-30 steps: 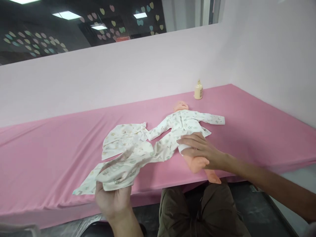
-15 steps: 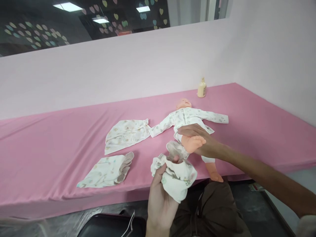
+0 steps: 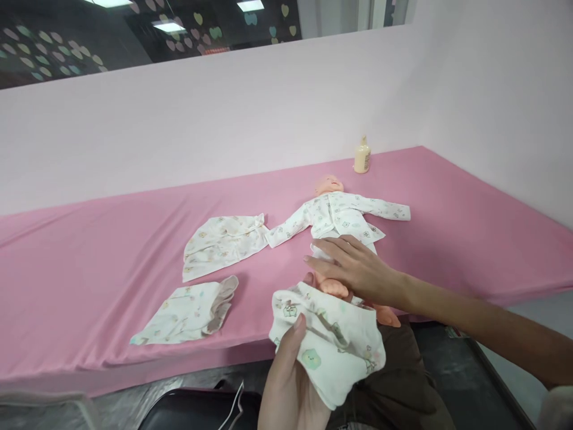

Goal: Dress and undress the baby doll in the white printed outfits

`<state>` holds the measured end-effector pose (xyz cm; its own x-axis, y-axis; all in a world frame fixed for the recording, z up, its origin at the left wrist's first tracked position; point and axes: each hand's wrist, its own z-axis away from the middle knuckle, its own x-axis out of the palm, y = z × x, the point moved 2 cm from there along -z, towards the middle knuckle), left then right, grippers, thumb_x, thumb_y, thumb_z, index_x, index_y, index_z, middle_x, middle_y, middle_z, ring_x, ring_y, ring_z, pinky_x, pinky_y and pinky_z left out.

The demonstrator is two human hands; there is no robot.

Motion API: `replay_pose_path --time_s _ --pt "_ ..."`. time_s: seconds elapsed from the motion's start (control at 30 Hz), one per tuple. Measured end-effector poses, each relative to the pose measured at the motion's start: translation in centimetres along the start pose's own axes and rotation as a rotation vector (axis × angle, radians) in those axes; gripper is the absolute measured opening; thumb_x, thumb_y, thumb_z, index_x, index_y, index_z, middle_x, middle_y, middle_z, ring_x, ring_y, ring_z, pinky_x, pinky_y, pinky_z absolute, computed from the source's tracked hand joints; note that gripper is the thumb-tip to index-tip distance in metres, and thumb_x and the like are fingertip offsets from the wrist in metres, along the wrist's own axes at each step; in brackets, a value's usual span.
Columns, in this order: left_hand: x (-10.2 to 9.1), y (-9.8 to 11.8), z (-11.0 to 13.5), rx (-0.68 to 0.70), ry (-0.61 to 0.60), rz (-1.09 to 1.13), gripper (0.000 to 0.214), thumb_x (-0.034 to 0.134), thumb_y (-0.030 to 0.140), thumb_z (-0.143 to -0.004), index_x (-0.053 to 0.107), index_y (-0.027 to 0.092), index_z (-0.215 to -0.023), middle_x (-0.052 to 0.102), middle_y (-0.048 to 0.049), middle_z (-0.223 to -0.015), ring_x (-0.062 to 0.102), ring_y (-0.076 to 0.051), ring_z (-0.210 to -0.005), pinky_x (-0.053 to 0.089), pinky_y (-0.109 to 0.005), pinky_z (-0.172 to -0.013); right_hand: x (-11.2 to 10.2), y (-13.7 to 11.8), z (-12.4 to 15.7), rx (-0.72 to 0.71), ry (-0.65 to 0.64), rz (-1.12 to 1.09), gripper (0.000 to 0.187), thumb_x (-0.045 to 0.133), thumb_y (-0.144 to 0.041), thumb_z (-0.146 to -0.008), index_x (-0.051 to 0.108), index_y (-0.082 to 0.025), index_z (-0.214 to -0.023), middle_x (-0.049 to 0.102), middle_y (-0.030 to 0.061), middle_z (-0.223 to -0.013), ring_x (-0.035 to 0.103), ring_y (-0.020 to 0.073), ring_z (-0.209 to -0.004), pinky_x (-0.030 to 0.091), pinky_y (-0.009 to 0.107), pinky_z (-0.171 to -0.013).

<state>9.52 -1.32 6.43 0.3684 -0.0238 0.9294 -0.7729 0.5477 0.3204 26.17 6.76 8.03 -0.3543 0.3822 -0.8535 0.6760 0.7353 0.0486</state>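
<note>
Since half a sec ago the right hand [image 3: 358,272] has dropped from lifting the doll's leg to lying palm-down over the doll's hips/upper legs, fingers spread & flat, pressing rather than gripping; the leg that was raised is now down under it, w/ only bare peach feet showing past the table [image 3: 89,286] edge near the lap. Left hand [image 3: 290,370] has come up & toward the doll, and the printed baby trousers [image 3: 331,343] it had bunched in a ball are now opened out wider, waistband end toward the doll's feet, thumb on top & fingers underneath, so it's clutching the cloth, not loose. Trousers sit just in front of the table edge, touching or nearly touching the doll's feet; can't tell if a foot is inside yet. Judging by that, the work looks to be at the start of getting legs into the trousers, nothing pulled up so far. Doll [image 3: 340,218] lies face-up on the pink cover, head away from the person, top half in a matching printed shirt w/ sleeves spread. Left of it, unmoved: a folded printed garment [image 3: 224,245], and nearer the edge a second folded piece [image 3: 188,313]. Small cream bottle [image 3: 362,156] stands by the back wall, well apart.
</note>
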Motion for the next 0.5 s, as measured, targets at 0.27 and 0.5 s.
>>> replay_pose_path --time_s 0.27,0.5 --pt "0.5 0.0 -1.1 0.011 0.189 -0.056 0.04 0.05 0.028 -0.095 0.058 0.023 -0.134 0.071 -0.0092 -0.113 0.068 -0.024 -0.108 0.049 -0.039 -0.103 -0.6 -0.9 0.0 -0.076 -0.172 0.091 0.053 0.045 -0.009 -0.094 0.041 -0.025 -0.144 0.045 0.015 -0.149 0.053 0.0285 -0.123 0.046 0.045 -0.095" --pt "-0.6 -0.5 -1.9 0.031 0.368 -0.028 0.035 0.055 0.023 -0.092 0.063 0.021 -0.127 0.071 -0.0088 -0.113 0.069 -0.023 -0.106 0.051 -0.037 -0.101 -2.2 -1.4 0.7 -0.075 -0.306 -0.243 0.026 0.052 -0.014 -0.091 0.063 -0.023 -0.113 0.054 0.0089 -0.137 0.05 0.0246 -0.127 0.048 0.04 -0.101"
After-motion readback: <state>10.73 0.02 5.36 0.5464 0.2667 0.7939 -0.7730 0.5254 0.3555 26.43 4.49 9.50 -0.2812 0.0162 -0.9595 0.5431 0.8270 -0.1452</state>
